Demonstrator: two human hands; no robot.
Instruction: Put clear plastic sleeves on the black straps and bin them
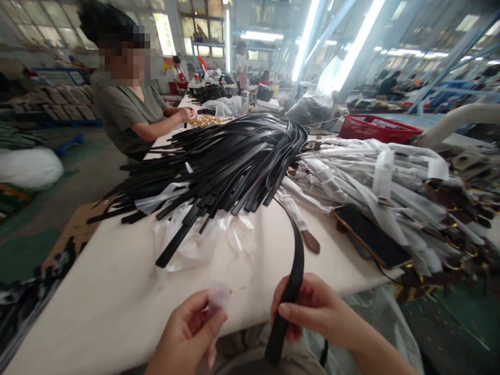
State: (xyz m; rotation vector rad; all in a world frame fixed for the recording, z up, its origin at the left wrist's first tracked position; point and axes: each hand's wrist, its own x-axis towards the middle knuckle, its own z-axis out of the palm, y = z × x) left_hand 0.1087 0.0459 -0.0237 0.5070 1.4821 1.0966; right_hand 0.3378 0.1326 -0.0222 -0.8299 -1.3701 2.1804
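My right hand (308, 310) is closed around a black strap (297, 260) near its lower end, thumb on top. The strap hangs below the hand and runs up over the table toward a large pile of black straps (234, 156). In my left hand (191, 330), thumb and fingers pinch a small translucent plastic piece (219, 298). Both hands are at the table's near edge, apart from each other. Clear plastic bags (195, 239) lie partly under the near ends of the piled straps.
White-wrapped straps with brown tips (351, 172) cover the table's right side, a smartphone (371, 237) beside them. Behind is a red basket (378, 129). A co-worker (128, 99) at the left handles things near gold-coloured hardware (205, 121). The pale table (128, 291) ends close to me.
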